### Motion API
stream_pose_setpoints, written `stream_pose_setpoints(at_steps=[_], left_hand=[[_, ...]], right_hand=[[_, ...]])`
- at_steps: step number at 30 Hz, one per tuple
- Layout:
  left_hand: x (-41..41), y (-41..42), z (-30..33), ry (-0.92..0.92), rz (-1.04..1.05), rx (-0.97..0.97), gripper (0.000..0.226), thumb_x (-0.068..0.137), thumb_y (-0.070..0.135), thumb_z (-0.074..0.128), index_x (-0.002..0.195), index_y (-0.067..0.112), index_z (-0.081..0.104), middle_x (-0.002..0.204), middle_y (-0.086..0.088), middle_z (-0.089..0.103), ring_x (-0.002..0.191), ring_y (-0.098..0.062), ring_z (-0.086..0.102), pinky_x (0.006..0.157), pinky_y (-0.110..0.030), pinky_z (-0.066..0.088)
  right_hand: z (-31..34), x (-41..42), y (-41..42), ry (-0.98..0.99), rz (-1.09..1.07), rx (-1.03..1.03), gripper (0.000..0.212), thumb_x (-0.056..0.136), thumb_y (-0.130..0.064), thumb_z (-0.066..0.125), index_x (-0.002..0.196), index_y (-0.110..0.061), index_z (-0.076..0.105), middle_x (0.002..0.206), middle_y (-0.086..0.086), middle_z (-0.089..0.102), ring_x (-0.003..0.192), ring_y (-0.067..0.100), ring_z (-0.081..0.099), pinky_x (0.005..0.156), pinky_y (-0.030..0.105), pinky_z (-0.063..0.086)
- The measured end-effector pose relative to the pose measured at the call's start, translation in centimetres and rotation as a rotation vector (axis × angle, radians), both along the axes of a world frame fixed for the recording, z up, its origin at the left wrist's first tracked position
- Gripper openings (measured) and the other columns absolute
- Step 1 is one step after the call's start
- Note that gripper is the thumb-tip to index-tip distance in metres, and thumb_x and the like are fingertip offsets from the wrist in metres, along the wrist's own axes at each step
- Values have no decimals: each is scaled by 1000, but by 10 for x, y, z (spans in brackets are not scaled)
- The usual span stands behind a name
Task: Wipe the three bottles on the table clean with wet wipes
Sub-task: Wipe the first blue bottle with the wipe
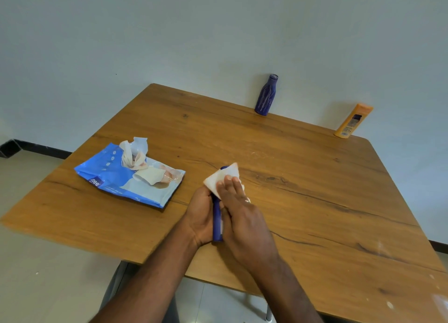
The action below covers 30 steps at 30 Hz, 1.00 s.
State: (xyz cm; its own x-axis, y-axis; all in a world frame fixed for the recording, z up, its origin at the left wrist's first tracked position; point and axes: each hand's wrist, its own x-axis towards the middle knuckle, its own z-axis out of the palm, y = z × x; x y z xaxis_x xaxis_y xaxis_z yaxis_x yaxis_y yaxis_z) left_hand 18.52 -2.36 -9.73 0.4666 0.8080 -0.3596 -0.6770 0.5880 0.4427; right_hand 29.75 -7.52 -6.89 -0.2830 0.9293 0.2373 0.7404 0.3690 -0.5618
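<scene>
While both hands work over the near middle of the table [315, 201], I note, near to far:
Held bottle [217, 222]: dark blue, slim, lying lengthwise between my palms, mostly hidden.
Left hand [202, 217]: cupped under the bottle, fingers curled round its side, gripping it.
Right hand [242, 211]: fingers straight and together, pressing the wet wipe [221, 179] flat onto the bottle's far end.
Wet wipe: white, folded to a triangle, one corner sticking out past the fingertips.
Wipes pack [126, 177]: blue, lying left, flap open, a sheet bunched up out of it.
Purple bottle [266, 95]: upright at the far edge, pale streaks.
Orange bottle [352, 120]: far right corner, against the wall.
</scene>
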Motion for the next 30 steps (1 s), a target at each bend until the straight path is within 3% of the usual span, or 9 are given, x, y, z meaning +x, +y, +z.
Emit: stream_pose_setpoints(at_steps=[4, 8, 12, 18, 21, 25, 30], left_hand=[[-2, 1, 2, 23, -14, 6, 32, 94, 36, 57, 99, 11, 75, 86, -9, 67, 80, -22, 64, 78, -36, 55], [1, 3, 2, 46, 33, -16, 40, 101, 39, 49, 102, 16, 81, 88, -11, 64, 82, -24, 60, 79, -38, 49], [2, 3, 1, 83, 0, 21, 39, 90, 42, 56, 108, 18, 81, 90, -11, 69, 77, -23, 67, 74, -36, 56], [0, -2, 2, 14, -20, 16, 38, 93, 36, 58, 104, 5, 77, 102, -15, 71, 92, -26, 71, 89, -39, 57], [-1, -1, 3, 35, -28, 14, 39, 98, 42, 51, 108, 10, 71, 90, -12, 68, 83, -25, 67, 80, -37, 57], [2, 2, 6, 90, 18, 7, 39, 102, 39, 47, 116, 12, 71, 86, -13, 64, 82, -25, 58, 76, -38, 47], [5, 1, 4, 86, 3, 28, 38, 99, 41, 48, 116, 15, 71, 86, -10, 67, 73, -21, 65, 70, -33, 55]], right_hand=[[-6, 1, -19, -48, 98, 20, 57, 97, -5, 44, 153, -15, 36, 162, -4, 26, 152, 4, 5, 124, 28, 14], [-12, 17, -45, 21, 124, -13, 48, 100, -13, 47, 148, -18, 46, 158, -6, 37, 151, 3, 16, 122, 31, 24], [-10, 29, -37, 86, 2, -45, 49, 104, -17, 42, 152, -20, 38, 159, -7, 31, 149, 0, 19, 122, 30, 25], [0, 8, -4, 33, -17, -14, 49, 105, -11, 42, 153, -15, 36, 161, -1, 27, 151, 9, 19, 123, 29, 22], [-4, 6, -20, -22, 58, -6, 54, 101, -7, 44, 153, -15, 37, 162, -2, 28, 152, 4, 11, 123, 31, 21], [-13, 16, -56, -47, 140, 5, 48, 101, -12, 49, 149, -16, 45, 159, -6, 34, 151, 4, 15, 122, 34, 25], [-9, 35, -52, 41, -6, -54, 48, 104, -12, 46, 151, -18, 41, 158, -3, 34, 150, 3, 19, 123, 32, 23]])
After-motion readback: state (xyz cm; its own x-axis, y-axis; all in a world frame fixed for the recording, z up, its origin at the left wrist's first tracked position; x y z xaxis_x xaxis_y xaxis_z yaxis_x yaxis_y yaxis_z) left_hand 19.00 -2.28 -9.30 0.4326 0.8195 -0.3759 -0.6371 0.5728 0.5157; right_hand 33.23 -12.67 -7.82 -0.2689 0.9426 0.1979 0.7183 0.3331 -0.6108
